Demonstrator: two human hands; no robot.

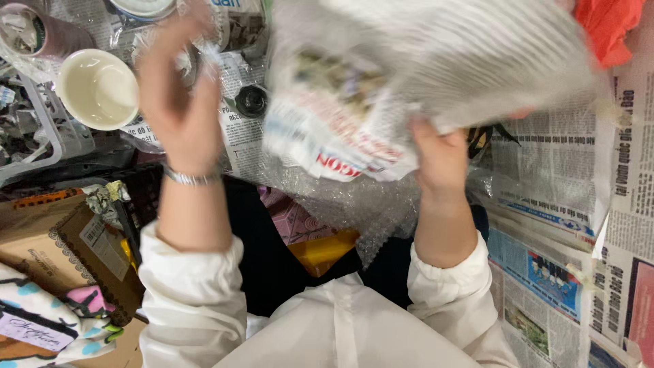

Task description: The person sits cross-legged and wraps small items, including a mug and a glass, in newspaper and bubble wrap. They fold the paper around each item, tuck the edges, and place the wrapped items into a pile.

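Much of what I hold is smeared by motion: the newspaper bundle (381,102) in front of me is a grey and white blur, its top edge runs out of the frame, and I cannot tell what, if anything, is wrapped inside it. My right hand (443,153) is clamped on its lower right edge, thumb and fingers pinched into the paper; the fingertips are buried behind the sheet. My left hand (178,95) is up and open just left of the bundle, fingers spread and blurred, and I cannot tell whether they touch the paper or the clear plastic behind them. A thin bracelet (192,178) sits on that wrist.

Below the bundle, between my forearms, a sheet of bubble wrap (354,204) hangs down and half covers an orange-yellow thing (323,251) I cannot identify.

Left of my left hand stands a cream bowl (97,88), showing nothing in it. Above it, a pinkish cup (44,34) is cut off by the frame and seems stuffed with crumpled paper. A white basket (37,129) further left holds shredded newspaper. Just right of my left hand lies a small dark round piece (251,100), too blurred to name. Near my left elbow lies a brown cardboard box (61,252). Flat newspaper sheets (565,204) spread to the right of my right hand.
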